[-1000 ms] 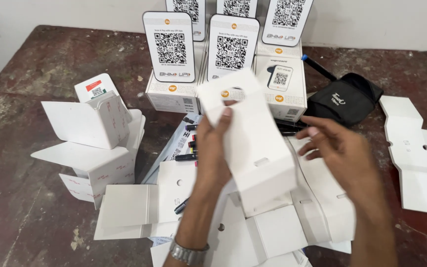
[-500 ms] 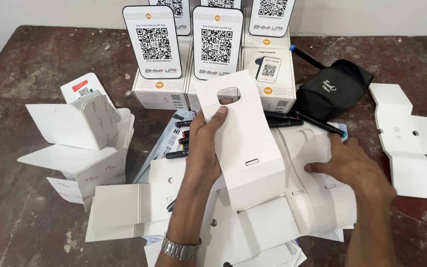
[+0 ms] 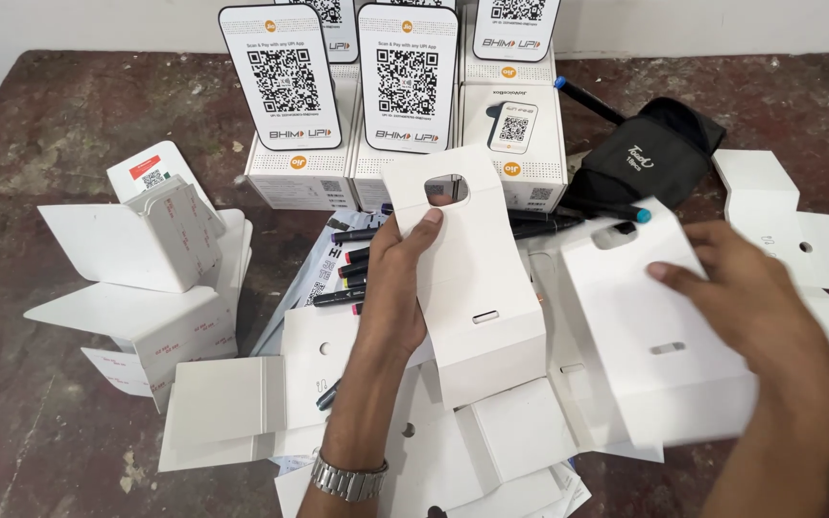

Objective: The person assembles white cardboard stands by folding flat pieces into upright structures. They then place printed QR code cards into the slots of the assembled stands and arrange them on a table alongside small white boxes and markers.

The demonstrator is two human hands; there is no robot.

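Since half a second ago your right hand (image 3: 750,297) has come up off the pile and now lifts a second white card sleeve (image 3: 659,331) at the right of the frame, its fingers closed on the sleeve's upper right edge; the hand and sleeve are blurred. Your left hand (image 3: 397,278) keeps its place in the middle of the frame, clamped on the first white card sleeve (image 3: 472,288), with the fingertips (image 3: 431,216) hooked at the cut-out window near the top edge. That sleeve stands tilted, its top leaning toward the upper left, and a small slot shows low on its face. The two sleeves sit just beside each other, and you cannot tell whether their edges touch. A metal wristwatch (image 3: 347,477) sits on your left wrist at the bottom centre. Under both hands lies a heap of flat white card pieces (image 3: 242,403). Coloured markers (image 3: 347,269) lie left of your left hand. Along the top of the frame stand white boxes with code placards (image 3: 285,77). A black pouch (image 3: 659,153) lies at the upper right, on the worn dark table (image 3: 59,115). Folded white boxes (image 3: 146,249) are stacked at the left
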